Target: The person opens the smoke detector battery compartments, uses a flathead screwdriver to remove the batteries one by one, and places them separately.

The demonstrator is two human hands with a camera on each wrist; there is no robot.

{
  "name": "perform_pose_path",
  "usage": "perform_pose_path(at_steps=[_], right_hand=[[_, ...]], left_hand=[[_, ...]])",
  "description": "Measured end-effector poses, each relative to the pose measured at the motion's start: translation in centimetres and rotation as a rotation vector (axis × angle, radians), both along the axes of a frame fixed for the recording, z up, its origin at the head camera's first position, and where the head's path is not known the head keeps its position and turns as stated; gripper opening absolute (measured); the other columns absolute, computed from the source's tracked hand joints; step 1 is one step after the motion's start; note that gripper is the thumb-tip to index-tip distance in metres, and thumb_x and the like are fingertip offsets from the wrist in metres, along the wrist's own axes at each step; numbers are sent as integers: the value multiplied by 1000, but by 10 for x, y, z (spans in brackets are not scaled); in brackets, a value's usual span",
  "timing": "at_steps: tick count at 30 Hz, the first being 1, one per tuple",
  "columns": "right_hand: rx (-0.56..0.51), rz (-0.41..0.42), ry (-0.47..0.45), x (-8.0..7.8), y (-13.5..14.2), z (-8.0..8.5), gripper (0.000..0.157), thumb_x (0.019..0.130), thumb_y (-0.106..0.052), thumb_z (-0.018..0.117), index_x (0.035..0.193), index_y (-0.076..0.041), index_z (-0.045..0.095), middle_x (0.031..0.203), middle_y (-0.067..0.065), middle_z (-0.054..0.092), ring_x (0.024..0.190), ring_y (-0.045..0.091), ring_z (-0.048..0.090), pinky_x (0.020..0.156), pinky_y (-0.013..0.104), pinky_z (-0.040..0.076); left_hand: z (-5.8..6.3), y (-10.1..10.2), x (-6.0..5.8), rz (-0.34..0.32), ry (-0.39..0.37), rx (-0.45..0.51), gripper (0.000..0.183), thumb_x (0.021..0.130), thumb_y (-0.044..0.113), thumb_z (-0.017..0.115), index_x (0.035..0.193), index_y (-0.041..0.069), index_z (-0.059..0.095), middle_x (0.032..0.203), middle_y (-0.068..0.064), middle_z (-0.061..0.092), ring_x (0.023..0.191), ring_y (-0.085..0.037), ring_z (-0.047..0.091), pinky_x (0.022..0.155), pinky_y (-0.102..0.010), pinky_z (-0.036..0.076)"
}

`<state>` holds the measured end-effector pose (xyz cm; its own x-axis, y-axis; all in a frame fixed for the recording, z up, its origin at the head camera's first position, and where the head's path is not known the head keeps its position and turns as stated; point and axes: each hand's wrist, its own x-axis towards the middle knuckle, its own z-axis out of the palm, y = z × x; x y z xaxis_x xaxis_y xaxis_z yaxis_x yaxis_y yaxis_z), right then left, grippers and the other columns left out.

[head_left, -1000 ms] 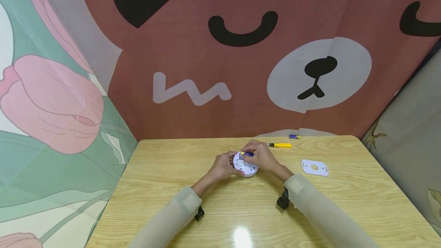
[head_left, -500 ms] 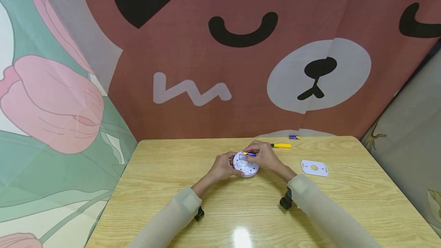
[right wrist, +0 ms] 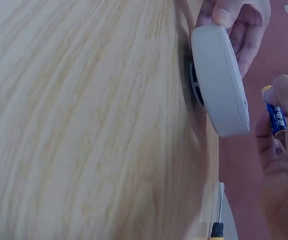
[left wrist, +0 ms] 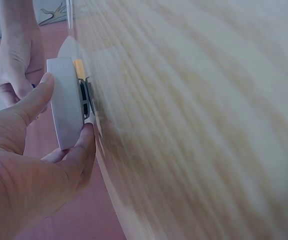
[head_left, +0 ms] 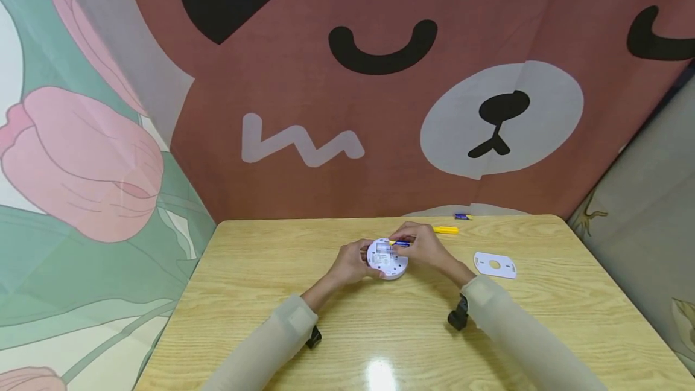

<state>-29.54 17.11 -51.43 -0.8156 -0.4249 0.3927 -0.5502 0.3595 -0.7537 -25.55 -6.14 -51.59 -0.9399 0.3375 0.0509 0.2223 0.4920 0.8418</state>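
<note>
My left hand [head_left: 349,264] grips the rim of a round white smoke detector [head_left: 387,265], with its back and battery compartment facing up. In the left wrist view, the thumb presses the top edge of the detector [left wrist: 65,107] and fingers support it from below. A blue and yellow battery [head_left: 400,244] is pinched in my right hand [head_left: 425,246], just above the right side of the detector. The right wrist view shows this battery [right wrist: 277,117] apart from the detector [right wrist: 219,82]. Inside the compartment, details are too small to tell.
A yellow-handled screwdriver [head_left: 446,230] lies behind my right hand, its shaft partly hidden in the head view. More blue and yellow batteries [head_left: 463,216] lie at the table's back edge. To the right is a white mounting plate [head_left: 495,265] on the wooden table [head_left: 271,246].
My right hand has drawn the battery to the right, away from the compartment, and now covers more of the screwdriver. The left hand and smoke detector have stayed nearly still.
</note>
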Motion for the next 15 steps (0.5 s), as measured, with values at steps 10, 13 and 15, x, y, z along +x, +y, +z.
perform_pose_path(at_steps=[10, 13, 15], right_hand=[[-19, -1, 5, -3, 19, 4, 23, 79, 8, 87, 100, 2, 83, 98, 10, 77, 94, 17, 70, 84, 16, 58], [-20, -5, 12, -3, 24, 5, 23, 79, 8, 88, 101, 6, 81, 99, 12, 77, 93, 17, 70, 83, 14, 57], [-18, -10, 18, -2, 28, 6, 23, 79, 9, 87, 102, 7, 81, 99, 13, 76, 94, 20, 71, 84, 13, 57]], left_hand=[[-1, 0, 0, 5, -11, 26, 75, 71, 6, 100, 135, -6, 63, 123, -20, 74, 112, -30, 74, 91, -30, 61], [-1, 0, 0, 7, -11, 18, 76, 71, 7, 100, 136, -6, 63, 124, -20, 74, 112, -30, 74, 92, -31, 61], [-1, 0, 1, 7, -11, 13, 77, 71, 7, 100, 137, -6, 62, 125, -20, 74, 113, -30, 74, 92, -32, 61]])
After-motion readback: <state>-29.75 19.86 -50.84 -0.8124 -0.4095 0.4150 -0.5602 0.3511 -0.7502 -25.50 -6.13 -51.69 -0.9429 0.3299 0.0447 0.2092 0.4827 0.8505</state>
